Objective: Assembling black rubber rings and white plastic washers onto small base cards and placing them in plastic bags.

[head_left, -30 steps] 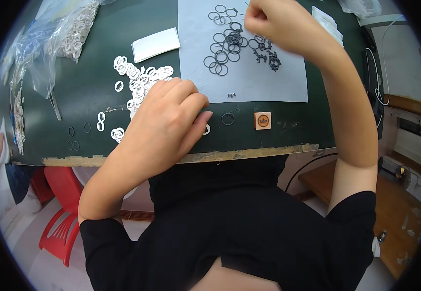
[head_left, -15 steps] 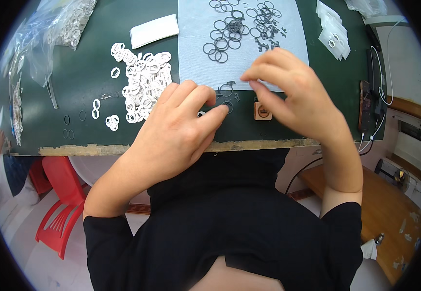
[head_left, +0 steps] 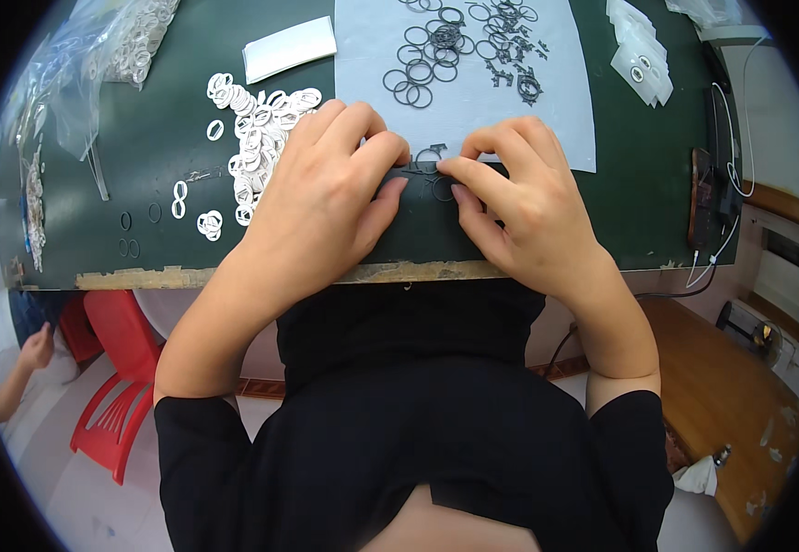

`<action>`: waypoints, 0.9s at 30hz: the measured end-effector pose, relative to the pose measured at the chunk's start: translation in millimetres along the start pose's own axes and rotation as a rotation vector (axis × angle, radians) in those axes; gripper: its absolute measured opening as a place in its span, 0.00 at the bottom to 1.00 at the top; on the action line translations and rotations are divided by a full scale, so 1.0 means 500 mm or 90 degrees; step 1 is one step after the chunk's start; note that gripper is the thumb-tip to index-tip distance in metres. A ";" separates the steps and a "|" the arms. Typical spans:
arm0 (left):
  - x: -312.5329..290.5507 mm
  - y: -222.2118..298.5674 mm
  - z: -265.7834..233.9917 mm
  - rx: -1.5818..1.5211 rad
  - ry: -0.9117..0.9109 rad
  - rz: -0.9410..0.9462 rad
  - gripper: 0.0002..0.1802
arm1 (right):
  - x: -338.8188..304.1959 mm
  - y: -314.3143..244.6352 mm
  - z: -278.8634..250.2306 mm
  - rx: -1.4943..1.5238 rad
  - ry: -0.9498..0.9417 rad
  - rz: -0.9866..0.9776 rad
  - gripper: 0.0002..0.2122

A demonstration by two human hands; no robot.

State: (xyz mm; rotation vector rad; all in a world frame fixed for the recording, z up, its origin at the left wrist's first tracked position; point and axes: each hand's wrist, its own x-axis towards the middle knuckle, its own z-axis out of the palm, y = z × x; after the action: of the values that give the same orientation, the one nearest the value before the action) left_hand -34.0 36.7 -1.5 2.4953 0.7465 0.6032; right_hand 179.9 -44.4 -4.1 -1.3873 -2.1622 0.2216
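My left hand [head_left: 340,179] hovers low over the dark green table with its fingers bent, and a gap shows between its thumb and forefinger. Opposite it, my right hand [head_left: 521,198] has its thumb and forefinger apart. The right forefinger tip meets the edge of a thin black ring [head_left: 428,155], and the left fingertips are close to its other side. A second black ring [head_left: 442,189] lies just nearer to me, beside the right thumb. Small black pieces lie around these rings, too fine to make out fully.
A pale blue sheet [head_left: 372,120] carries several black rings [head_left: 420,70] and small black parts. White oval rings [head_left: 257,152] are heaped by my left hand. White card stack [head_left: 290,50], clear bags [head_left: 73,83], small packets [head_left: 641,60] and a phone [head_left: 699,198] surround the work area.
My right hand has come left and nearer me, off the sheet's edge toward the rings. It now covers the small wooden block. A ring with black pieces shows on the sheet where its fingers were.
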 end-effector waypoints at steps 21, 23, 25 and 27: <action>-0.005 0.013 0.017 0.131 -0.056 -0.012 0.08 | -0.038 -0.050 -0.020 0.099 0.159 0.187 0.07; -0.011 0.014 0.008 0.081 -0.022 -0.012 0.08 | -0.044 -0.060 -0.021 0.112 0.162 0.194 0.08; -0.012 0.023 0.002 0.073 -0.006 0.004 0.08 | -0.044 -0.070 -0.016 0.127 0.166 0.200 0.08; -0.012 0.028 0.001 0.066 0.010 0.020 0.09 | -0.038 -0.082 -0.004 0.230 0.166 0.251 0.09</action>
State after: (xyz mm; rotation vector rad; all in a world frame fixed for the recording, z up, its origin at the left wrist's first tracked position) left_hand -32.7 22.7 3.8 2.6037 0.7645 0.6107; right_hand 154.6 -79.6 7.9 -1.5161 -1.5343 0.5194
